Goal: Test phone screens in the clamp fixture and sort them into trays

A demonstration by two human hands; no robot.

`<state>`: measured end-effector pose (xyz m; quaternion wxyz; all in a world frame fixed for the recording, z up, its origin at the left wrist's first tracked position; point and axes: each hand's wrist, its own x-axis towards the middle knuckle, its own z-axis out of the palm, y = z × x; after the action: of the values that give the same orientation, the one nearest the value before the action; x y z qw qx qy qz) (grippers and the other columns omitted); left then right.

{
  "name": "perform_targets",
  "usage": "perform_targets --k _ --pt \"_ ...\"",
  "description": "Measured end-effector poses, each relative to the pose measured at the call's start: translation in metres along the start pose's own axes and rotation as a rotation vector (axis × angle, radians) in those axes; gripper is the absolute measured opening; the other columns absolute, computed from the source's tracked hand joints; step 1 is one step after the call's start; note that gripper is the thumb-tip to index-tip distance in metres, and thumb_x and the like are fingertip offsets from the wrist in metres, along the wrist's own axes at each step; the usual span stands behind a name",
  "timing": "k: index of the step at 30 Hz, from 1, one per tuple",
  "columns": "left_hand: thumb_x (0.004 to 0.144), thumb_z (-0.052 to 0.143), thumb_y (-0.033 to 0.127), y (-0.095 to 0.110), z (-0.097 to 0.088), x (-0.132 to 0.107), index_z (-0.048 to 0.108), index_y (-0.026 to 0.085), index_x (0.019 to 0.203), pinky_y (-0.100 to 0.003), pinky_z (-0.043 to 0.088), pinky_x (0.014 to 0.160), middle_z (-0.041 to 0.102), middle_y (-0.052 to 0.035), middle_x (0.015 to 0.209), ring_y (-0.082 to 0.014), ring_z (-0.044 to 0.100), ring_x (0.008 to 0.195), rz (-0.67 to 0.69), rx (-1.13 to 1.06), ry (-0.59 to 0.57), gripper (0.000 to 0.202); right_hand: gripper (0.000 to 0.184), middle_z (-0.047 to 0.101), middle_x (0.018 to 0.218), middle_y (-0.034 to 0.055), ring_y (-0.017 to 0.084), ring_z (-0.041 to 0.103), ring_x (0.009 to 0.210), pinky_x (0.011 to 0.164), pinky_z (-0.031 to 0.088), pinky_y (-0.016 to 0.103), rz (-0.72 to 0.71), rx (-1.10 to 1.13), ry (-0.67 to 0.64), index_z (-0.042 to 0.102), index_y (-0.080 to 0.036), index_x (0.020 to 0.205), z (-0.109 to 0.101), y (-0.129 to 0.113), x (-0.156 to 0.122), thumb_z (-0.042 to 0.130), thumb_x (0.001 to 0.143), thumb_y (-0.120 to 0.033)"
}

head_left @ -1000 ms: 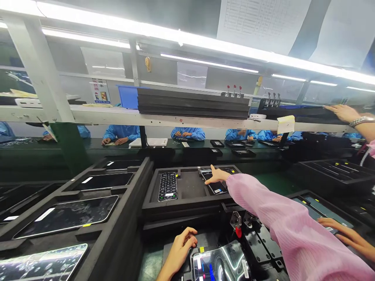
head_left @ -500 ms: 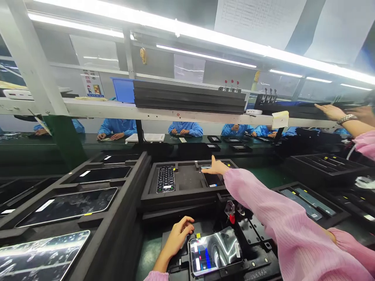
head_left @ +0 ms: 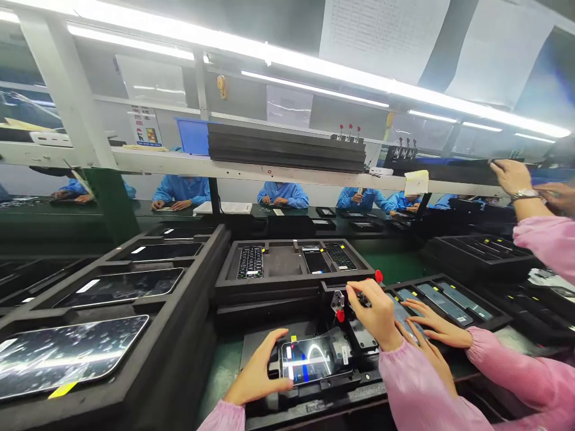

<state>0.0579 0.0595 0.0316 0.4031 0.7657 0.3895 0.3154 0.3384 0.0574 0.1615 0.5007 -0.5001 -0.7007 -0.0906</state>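
Observation:
My left hand (head_left: 263, 371) is at the left end of a phone (head_left: 309, 361) with a lit screen, thumb and fingers spread around that end. I cannot tell if they press on it. The phone lies face up in a black fixture (head_left: 332, 392), with a yellow tab at its upper edge. Over the fixture's right side hovers my right hand (head_left: 375, 311), its fingers loosely bent and apart, with nothing seen in them. Just left of it stands a red-tipped toggle clamp (head_left: 340, 314). Behind, a black foam tray (head_left: 281, 258) holds two keypad-like parts and a dark phone.
A co-worker's hands (head_left: 433, 326) work over a tray of phone panels (head_left: 442, 302) at right. Another raised hand (head_left: 514, 178) reaches the shelf (head_left: 287, 173). Large foam trays (head_left: 166, 323) with phones or tablets stand at left. People in blue (head_left: 283, 194) sit across the line.
My right hand has drawn back from the rear tray to above the fixture, uncovering the tray's right part. My left hand has spread around the phone's left end. A co-worker's hands now show at right.

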Motion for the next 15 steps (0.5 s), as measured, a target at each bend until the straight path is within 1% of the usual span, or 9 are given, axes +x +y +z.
perform_targets --k 2,4,5,6,8,10,12,13,15 --pt "0.048 0.08 0.033 -0.004 0.003 -0.009 0.025 0.027 0.136 -0.041 0.022 0.108 0.028 -0.006 0.143 -0.0293 0.026 0.129 0.028 0.058 -0.055 0.103 0.012 0.062 0.078 0.0033 0.015 0.058 0.073 0.073 0.048 0.031 0.001 0.012 0.079 0.06 -0.021 0.083 0.012 0.001 -0.021 0.049 0.082 -0.026" --pt "0.045 0.082 0.035 -0.005 0.005 -0.014 0.019 0.027 0.138 -0.042 0.018 0.109 0.022 -0.0062 0.146 -0.0301 0.02 0.132 0.056 0.108 -0.072 0.112 0.016 0.061 0.077 0.004 0.016 0.058 0.073 0.07 0.048 0.031 0.076 0.006 0.075 0.058 -0.02 0.089 0.015 0.005 -0.039 0.046 0.082 -0.028" --pt "0.045 0.082 0.036 -0.005 0.006 -0.016 0.019 0.027 0.138 -0.043 0.018 0.109 0.021 -0.0063 0.146 -0.0306 0.02 0.132 0.064 0.128 -0.073 0.113 0.02 0.061 0.078 0.0044 0.017 0.059 0.074 0.069 0.049 0.032 0.115 -0.001 0.062 0.058 -0.02 0.093 0.012 0.008 -0.047 0.045 0.082 -0.03" --pt "0.045 0.081 0.035 -0.003 0.006 -0.016 0.018 0.028 0.138 -0.043 0.019 0.109 0.021 -0.0061 0.146 -0.031 0.02 0.132 0.066 0.147 -0.073 0.112 0.023 0.062 0.08 0.0049 0.018 0.06 0.075 0.067 0.049 0.032 0.144 -0.006 0.048 0.057 -0.021 0.096 0.004 0.012 -0.054 0.042 0.082 -0.033" --pt "0.046 0.08 0.034 0.0 0.007 -0.015 0.019 0.029 0.138 -0.044 0.021 0.108 0.021 -0.0054 0.146 -0.0318 0.021 0.131 0.059 0.175 -0.068 0.11 0.027 0.063 0.081 0.0049 0.019 0.061 0.075 0.063 0.049 0.032 0.16 -0.005 0.029 0.056 -0.025 0.1 -0.019 0.026 -0.07 0.038 0.082 -0.035" --pt "0.046 0.079 0.031 0.004 0.008 -0.015 0.02 0.029 0.137 -0.044 0.022 0.107 0.021 -0.005 0.145 -0.0319 0.022 0.131 0.053 0.191 -0.058 0.108 0.027 0.065 0.082 0.0042 0.019 0.063 0.074 0.06 0.049 0.031 0.162 0.001 0.035 0.055 -0.029 0.098 -0.046 0.043 -0.084 0.034 0.083 -0.036" --pt "0.047 0.079 0.029 0.005 0.008 -0.015 0.02 0.029 0.137 -0.043 0.022 0.108 0.021 -0.005 0.145 -0.0311 0.023 0.131 0.054 0.187 -0.045 0.108 0.027 0.066 0.081 0.0037 0.019 0.064 0.074 0.059 0.049 0.033 0.158 0.002 0.035 0.055 -0.032 0.096 -0.067 0.06 -0.095 0.032 0.082 -0.036" --pt "0.047 0.078 0.027 0.005 0.008 -0.015 0.02 0.029 0.137 -0.042 0.022 0.108 0.021 -0.0051 0.145 -0.0307 0.022 0.131 0.058 0.178 -0.036 0.108 0.027 0.066 0.081 0.0036 0.02 0.064 0.074 0.059 0.049 0.034 0.155 0.0 0.029 0.055 -0.033 0.096 -0.073 0.067 -0.099 0.032 0.081 -0.036" --pt "0.047 0.077 0.024 0.003 0.008 -0.017 0.02 0.028 0.137 -0.041 0.021 0.109 0.023 -0.0047 0.144 -0.0299 0.022 0.131 0.066 0.157 -0.022 0.107 0.027 0.067 0.082 0.0036 0.022 0.064 0.077 0.061 0.049 0.036 0.155 -0.003 0.021 0.054 -0.033 0.098 -0.077 0.078 -0.105 0.035 0.079 -0.037"
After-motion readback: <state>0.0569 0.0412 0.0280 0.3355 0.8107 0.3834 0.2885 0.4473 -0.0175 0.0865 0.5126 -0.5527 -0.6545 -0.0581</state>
